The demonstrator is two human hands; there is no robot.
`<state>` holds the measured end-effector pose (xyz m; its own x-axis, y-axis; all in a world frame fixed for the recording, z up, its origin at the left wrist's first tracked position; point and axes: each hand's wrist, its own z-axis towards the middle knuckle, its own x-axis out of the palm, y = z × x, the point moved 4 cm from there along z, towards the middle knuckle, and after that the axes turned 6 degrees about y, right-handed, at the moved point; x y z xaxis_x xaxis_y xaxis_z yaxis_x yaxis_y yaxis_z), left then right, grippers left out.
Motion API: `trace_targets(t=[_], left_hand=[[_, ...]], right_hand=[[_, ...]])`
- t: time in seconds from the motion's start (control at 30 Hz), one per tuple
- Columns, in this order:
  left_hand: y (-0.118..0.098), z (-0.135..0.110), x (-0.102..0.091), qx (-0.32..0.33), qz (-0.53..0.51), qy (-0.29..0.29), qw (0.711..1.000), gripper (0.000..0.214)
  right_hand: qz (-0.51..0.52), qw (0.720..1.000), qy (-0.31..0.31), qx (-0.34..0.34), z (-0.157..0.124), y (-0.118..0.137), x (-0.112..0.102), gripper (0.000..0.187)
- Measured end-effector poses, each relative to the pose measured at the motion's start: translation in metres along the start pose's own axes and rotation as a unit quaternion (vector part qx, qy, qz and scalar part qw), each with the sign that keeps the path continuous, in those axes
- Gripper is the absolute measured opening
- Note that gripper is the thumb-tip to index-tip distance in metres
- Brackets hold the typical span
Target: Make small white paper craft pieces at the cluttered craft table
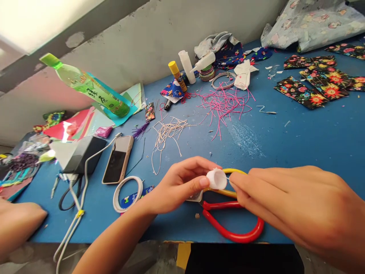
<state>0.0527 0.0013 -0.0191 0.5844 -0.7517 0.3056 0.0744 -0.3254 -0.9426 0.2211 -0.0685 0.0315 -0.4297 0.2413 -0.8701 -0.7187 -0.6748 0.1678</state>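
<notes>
Pinches a small white piece (216, 179) in the left hand (179, 186), thumb and forefinger closed on its rim, other fingers curled loosely behind. Meets it from the other side with the right hand (285, 205), fingertips nipped together on a fine strand (228, 177) at the piece's right edge; too thin to tell thread from needle. Holds both just above scissors (234, 232) with red and yellow loops, flat on the blue tabletop (285, 140) near its front edge. To the left, a white ring (127, 192) and a dark-screened phone (118, 160), near each other. Farther back, loose cream threads (168, 131), then a tangle of pink threads (225, 102). By the wall, a yellow-capped glue stick (177, 74) and a tilted green bottle (88, 87). At far right, floral fabric pieces (313, 87).
</notes>
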Motion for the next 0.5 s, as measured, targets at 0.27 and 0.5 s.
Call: trace_targets(t=[0.27, 0.5], left_hand=[[0.0004, 0.0006, -0.0016, 0.012, 0.001, 0.003, 1.000, 0.017], [-0.0005, 0.0000, -0.0043, 0.011, 0.068, -0.026, 0.997, 0.021]], right_hand=[[0.029, 0.999, -0.007, -0.013, 0.0022, -0.0021, -0.0039, 0.028], [0.031, 0.999, 0.007, -0.005, -0.0011, -0.0027, -0.0024, 0.028]])
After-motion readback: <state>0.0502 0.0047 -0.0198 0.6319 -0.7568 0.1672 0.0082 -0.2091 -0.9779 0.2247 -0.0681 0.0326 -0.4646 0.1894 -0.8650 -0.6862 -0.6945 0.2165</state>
